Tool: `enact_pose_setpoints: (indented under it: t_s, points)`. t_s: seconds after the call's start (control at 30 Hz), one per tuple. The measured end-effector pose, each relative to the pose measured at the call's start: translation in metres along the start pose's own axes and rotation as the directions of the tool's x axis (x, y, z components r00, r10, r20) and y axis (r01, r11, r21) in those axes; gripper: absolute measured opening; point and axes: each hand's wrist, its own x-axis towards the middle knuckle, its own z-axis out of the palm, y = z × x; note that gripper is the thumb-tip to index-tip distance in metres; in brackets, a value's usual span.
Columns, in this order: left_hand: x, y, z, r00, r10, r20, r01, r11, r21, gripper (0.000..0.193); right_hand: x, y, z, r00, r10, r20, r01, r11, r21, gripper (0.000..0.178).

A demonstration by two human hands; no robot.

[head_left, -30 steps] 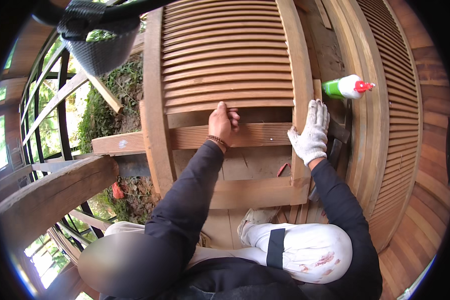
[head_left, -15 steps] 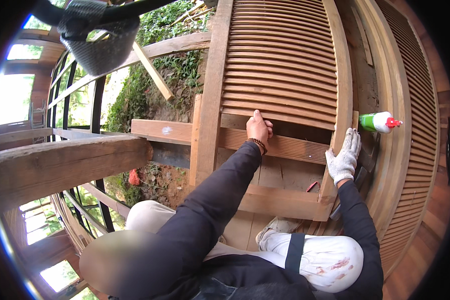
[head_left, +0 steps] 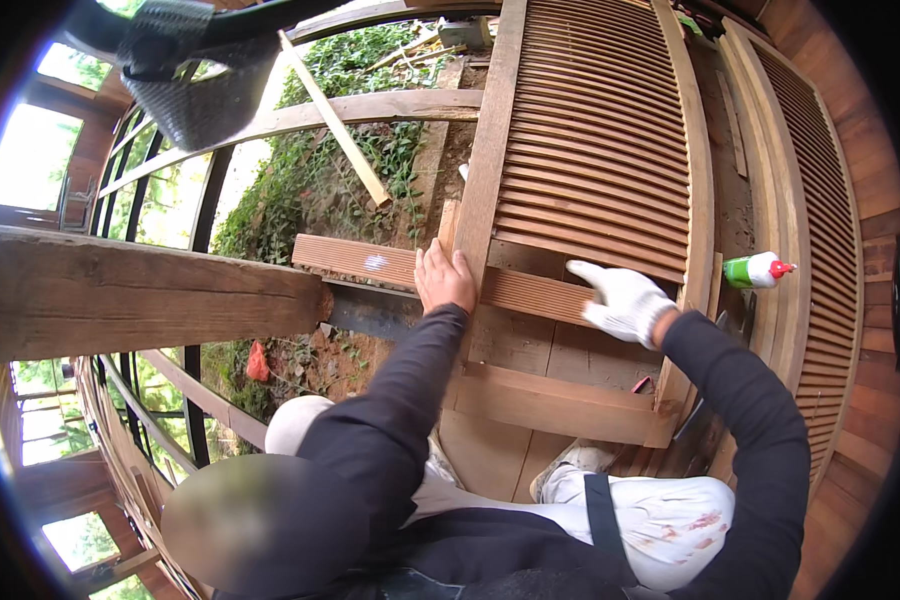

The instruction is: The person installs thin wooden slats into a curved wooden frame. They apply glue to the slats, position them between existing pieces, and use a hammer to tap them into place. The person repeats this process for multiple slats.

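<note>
At the near edge, between four and five o'clock, lies a white-trousered knee (head_left: 675,520) with a dark band; farther in that direction is a plain wooden crosspiece (head_left: 560,402). At the dial's centre, the bare left hand (head_left: 444,281) lies flat, fingers extended rather than clenched, where the ridged board (head_left: 540,294) meets the frame's left rail (head_left: 492,150). The board runs from ten o'clock to three, crossing the frame. At three o'clock, the gloved right hand (head_left: 625,304) is over it, one digit outstretched towards ten; I cannot tell whether the others grip. Beyond, also near three, lies a green-and-white bottle (head_left: 748,271). Slats (head_left: 595,150) fill the frame towards one o'clock.
</note>
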Motion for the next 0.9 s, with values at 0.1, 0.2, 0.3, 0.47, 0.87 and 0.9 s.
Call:
enact_pose_setpoints:
  t_s: [0.1, 0.2, 0.3, 0.47, 0.87, 0.9]
  points:
    - [0.000, 0.025, -0.014, 0.994, -0.061, 0.086, 0.064, 0.997, -0.030, 0.060, 0.062, -0.028, 0.019, 1.000, -0.016, -0.002, 0.016, 1.000, 0.022, 0.064]
    - [0.002, 0.031, -0.015, 0.996, -0.054, 0.064, 0.056, 0.998, -0.042, 0.060, 0.119, -0.029, 0.066, 0.990, 0.023, -0.142, -0.003, 0.990, 0.143, 0.071]
    - [0.004, 0.024, -0.022, 0.997, -0.056, 0.058, 0.057, 0.998, -0.019, 0.060, 0.134, -0.057, 0.078, 0.971, 0.183, -0.156, -0.144, 0.962, 0.231, 0.070]
    - [0.006, 0.014, -0.010, 0.988, -0.065, 0.137, 0.060, 0.997, 0.040, 0.063, 0.142, -0.076, 0.074, 0.953, 0.205, -0.222, -0.155, 0.962, 0.223, 0.044]
    - [0.013, -0.008, -0.008, 0.999, 0.028, 0.044, -0.025, 0.997, -0.068, 0.058, 0.044, -0.010, 0.033, 0.991, -0.131, 0.009, 0.128, 0.954, -0.270, 0.036]
    - [0.015, -0.007, -0.010, 0.998, 0.039, 0.042, -0.037, 0.998, -0.052, 0.059, 0.023, 0.016, 0.022, 0.992, -0.102, -0.074, 0.080, 0.961, -0.263, 0.037]
